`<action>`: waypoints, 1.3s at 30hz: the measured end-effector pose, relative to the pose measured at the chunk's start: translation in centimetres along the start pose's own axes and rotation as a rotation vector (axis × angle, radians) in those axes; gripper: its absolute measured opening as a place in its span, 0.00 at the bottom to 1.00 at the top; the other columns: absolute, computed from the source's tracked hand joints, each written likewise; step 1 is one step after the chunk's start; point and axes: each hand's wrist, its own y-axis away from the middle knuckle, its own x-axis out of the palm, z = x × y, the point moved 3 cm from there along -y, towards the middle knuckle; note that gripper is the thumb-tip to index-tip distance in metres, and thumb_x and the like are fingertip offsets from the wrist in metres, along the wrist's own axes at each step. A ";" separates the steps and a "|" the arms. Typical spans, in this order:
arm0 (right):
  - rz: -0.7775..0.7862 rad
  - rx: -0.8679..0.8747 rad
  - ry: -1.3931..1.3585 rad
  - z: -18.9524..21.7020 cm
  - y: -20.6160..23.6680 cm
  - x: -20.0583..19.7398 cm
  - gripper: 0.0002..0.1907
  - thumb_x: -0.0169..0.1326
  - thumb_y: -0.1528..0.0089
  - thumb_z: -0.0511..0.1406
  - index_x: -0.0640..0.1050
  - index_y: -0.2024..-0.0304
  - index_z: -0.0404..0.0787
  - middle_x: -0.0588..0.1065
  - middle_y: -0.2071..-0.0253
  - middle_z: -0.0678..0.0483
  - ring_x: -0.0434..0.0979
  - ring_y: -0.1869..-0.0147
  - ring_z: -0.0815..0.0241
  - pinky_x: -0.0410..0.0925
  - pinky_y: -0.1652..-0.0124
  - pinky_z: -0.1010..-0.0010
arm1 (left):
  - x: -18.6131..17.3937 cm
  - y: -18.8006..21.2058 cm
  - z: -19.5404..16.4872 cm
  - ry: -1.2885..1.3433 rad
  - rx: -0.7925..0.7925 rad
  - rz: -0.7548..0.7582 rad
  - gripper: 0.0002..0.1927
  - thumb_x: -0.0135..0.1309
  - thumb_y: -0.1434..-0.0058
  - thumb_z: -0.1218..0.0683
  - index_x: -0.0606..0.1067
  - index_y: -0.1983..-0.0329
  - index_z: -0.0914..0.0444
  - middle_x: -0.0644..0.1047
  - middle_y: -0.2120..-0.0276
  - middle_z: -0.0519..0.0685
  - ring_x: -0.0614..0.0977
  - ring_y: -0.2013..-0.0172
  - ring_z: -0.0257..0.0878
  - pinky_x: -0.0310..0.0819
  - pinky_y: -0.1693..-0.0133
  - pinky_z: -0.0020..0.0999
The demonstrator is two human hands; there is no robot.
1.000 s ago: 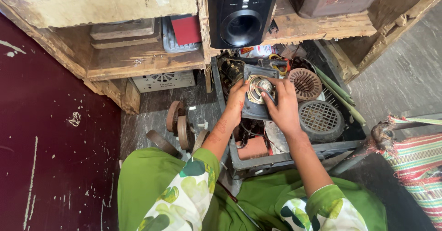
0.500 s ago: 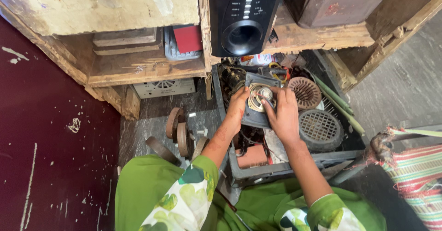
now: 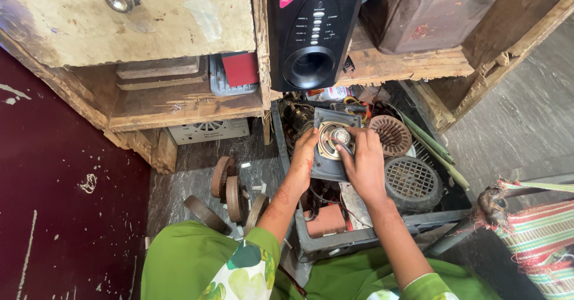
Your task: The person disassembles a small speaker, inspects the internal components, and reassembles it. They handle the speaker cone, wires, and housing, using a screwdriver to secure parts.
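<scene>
A grey square speaker unit (image 3: 332,139) with a round metal centre lies on top of the parts in a dark plastic crate (image 3: 359,238). My left hand (image 3: 304,155) grips its left edge. My right hand (image 3: 362,161) covers its right side, with the fingertips on the round metal centre. Both forearms reach forward from green sleeves over the crate.
In the crate are a brown round grille (image 3: 390,133), a grey round grille (image 3: 412,181), wires and an orange block (image 3: 326,221). A black speaker box (image 3: 311,31) stands on the wooden shelf above. Rusty rings (image 3: 228,187) lie on the floor at left. A striped cloth (image 3: 541,234) is at right.
Both hands have stayed on the speaker unit and shifted slightly on it. The view has moved a little closer.
</scene>
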 end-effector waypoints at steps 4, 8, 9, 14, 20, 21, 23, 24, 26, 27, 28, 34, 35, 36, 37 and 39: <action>0.003 -0.019 -0.034 0.1 0.0 0.2 0.20 0.60 0.39 0.33 0.72 0.47 0.33 0.70 0.52 0.41 0.70 0.46 0.39 0.64 0.47 0.53 | -0.1 0.0 0.1 -0.004 0.027 0.004 0.29 0.46 0.30 0.44 0.70 0.34 0.66 0.77 0.43 0.51 0.76 0.43 0.38 0.65 0.42 0.33; 0.008 -0.029 -0.039 0.2 -0.1 0.3 0.20 0.60 0.39 0.32 0.72 0.46 0.33 0.70 0.52 0.41 0.70 0.46 0.39 0.63 0.46 0.53 | -0.2 -0.1 0.2 -0.012 0.059 0.009 0.29 0.45 0.30 0.43 0.71 0.34 0.66 0.78 0.43 0.50 0.77 0.43 0.37 0.65 0.42 0.33; 0.007 -0.034 -0.040 0.2 -0.1 0.2 0.20 0.60 0.39 0.32 0.72 0.46 0.33 0.70 0.51 0.41 0.70 0.45 0.39 0.63 0.46 0.53 | -0.3 -0.2 0.3 -0.024 0.052 0.000 0.28 0.45 0.29 0.43 0.71 0.35 0.65 0.78 0.44 0.49 0.77 0.43 0.36 0.65 0.42 0.32; 0.009 0.009 -0.028 -0.4 0.0 0.2 0.20 0.61 0.39 0.33 0.72 0.47 0.34 0.70 0.52 0.41 0.70 0.46 0.39 0.64 0.47 0.53 | 0.1 -0.1 0.2 -0.017 0.088 0.071 0.24 0.46 0.29 0.46 0.73 0.38 0.65 0.79 0.47 0.48 0.78 0.47 0.36 0.68 0.44 0.33; -0.018 0.047 -0.047 -1.0 0.2 0.1 0.20 0.60 0.38 0.33 0.73 0.46 0.32 0.70 0.53 0.40 0.71 0.47 0.38 0.65 0.48 0.53 | 0.6 0.4 -0.4 -0.097 0.070 0.098 0.22 0.55 0.33 0.49 0.76 0.41 0.66 0.81 0.55 0.48 0.81 0.56 0.34 0.74 0.54 0.32; -0.027 0.049 -0.051 -1.0 0.2 0.1 0.20 0.60 0.38 0.34 0.72 0.46 0.32 0.69 0.52 0.40 0.71 0.47 0.38 0.65 0.48 0.53 | 0.6 0.4 -0.4 -0.081 0.073 0.104 0.22 0.56 0.33 0.49 0.76 0.41 0.65 0.82 0.55 0.48 0.81 0.57 0.34 0.75 0.55 0.31; -0.015 0.055 -0.061 -0.9 0.2 0.2 0.20 0.60 0.38 0.34 0.73 0.46 0.33 0.70 0.52 0.40 0.71 0.46 0.38 0.65 0.47 0.53 | 0.5 0.4 -0.3 -0.047 0.080 0.113 0.21 0.57 0.34 0.50 0.76 0.42 0.65 0.82 0.56 0.47 0.82 0.58 0.33 0.76 0.56 0.30; -0.010 0.058 -0.065 -0.8 0.1 0.3 0.20 0.60 0.38 0.34 0.73 0.45 0.33 0.70 0.52 0.40 0.71 0.46 0.38 0.65 0.47 0.53 | 0.3 0.3 -0.1 -0.052 0.092 0.093 0.21 0.57 0.34 0.50 0.76 0.42 0.65 0.82 0.56 0.47 0.82 0.58 0.32 0.75 0.56 0.29; -0.004 0.031 -0.045 -0.4 -0.3 0.2 0.21 0.62 0.41 0.34 0.73 0.47 0.35 0.70 0.52 0.41 0.71 0.45 0.39 0.65 0.46 0.53 | 0.1 -0.2 0.3 -0.065 0.119 0.060 0.20 0.56 0.34 0.51 0.78 0.42 0.64 0.82 0.56 0.46 0.81 0.59 0.31 0.75 0.56 0.28; 0.004 0.022 -0.037 0.1 -0.3 0.2 0.21 0.63 0.42 0.34 0.74 0.48 0.35 0.70 0.52 0.41 0.71 0.45 0.39 0.65 0.46 0.53 | 0.0 -0.4 0.5 -0.092 0.155 0.056 0.19 0.56 0.35 0.52 0.78 0.43 0.65 0.83 0.57 0.46 0.81 0.59 0.31 0.75 0.56 0.28; -0.021 -0.014 -0.024 0.8 -0.3 0.1 0.25 0.63 0.45 0.33 0.73 0.47 0.34 0.70 0.51 0.41 0.71 0.45 0.38 0.64 0.47 0.52 | 0.0 -0.6 0.8 -0.121 0.185 0.052 0.19 0.56 0.35 0.53 0.78 0.44 0.65 0.83 0.58 0.46 0.81 0.60 0.32 0.75 0.57 0.29; -0.166 -0.185 -0.092 7.1 -2.0 0.1 0.25 0.58 0.48 0.29 0.75 0.46 0.36 0.71 0.49 0.43 0.70 0.44 0.40 0.64 0.44 0.52 | -2.0 -1.3 1.8 -0.186 0.139 -0.004 0.19 0.56 0.35 0.54 0.78 0.44 0.66 0.82 0.61 0.46 0.80 0.62 0.35 0.74 0.58 0.33; -0.153 -0.229 -0.126 8.6 -2.7 1.1 0.22 0.58 0.46 0.29 0.76 0.47 0.37 0.72 0.50 0.45 0.71 0.44 0.41 0.65 0.44 0.53 | -2.3 -1.4 1.9 -0.100 0.140 0.030 0.19 0.56 0.35 0.54 0.77 0.43 0.66 0.82 0.60 0.46 0.79 0.62 0.36 0.74 0.58 0.34; -0.137 -0.272 -0.158 10.2 -3.3 2.4 0.20 0.58 0.44 0.29 0.78 0.49 0.39 0.72 0.50 0.46 0.71 0.44 0.42 0.66 0.44 0.55 | -2.6 -1.4 2.0 0.120 0.147 0.152 0.21 0.54 0.35 0.52 0.75 0.41 0.64 0.81 0.57 0.45 0.80 0.57 0.34 0.74 0.52 0.32; -0.052 -0.315 -0.200 11.7 -4.1 4.3 0.17 0.57 0.43 0.29 0.78 0.50 0.38 0.72 0.50 0.45 0.72 0.44 0.42 0.66 0.44 0.55 | -3.0 -1.3 2.1 0.343 0.147 0.272 0.22 0.53 0.35 0.49 0.74 0.40 0.62 0.81 0.53 0.43 0.81 0.52 0.32 0.74 0.46 0.30; 0.106 -0.407 -0.251 14.5 -6.3 9.0 0.13 0.56 0.41 0.28 0.78 0.52 0.36 0.72 0.51 0.44 0.72 0.44 0.41 0.67 0.45 0.56 | -4.5 -1.8 2.0 0.319 0.249 0.287 0.21 0.53 0.33 0.48 0.73 0.40 0.63 0.80 0.53 0.46 0.80 0.51 0.34 0.74 0.45 0.32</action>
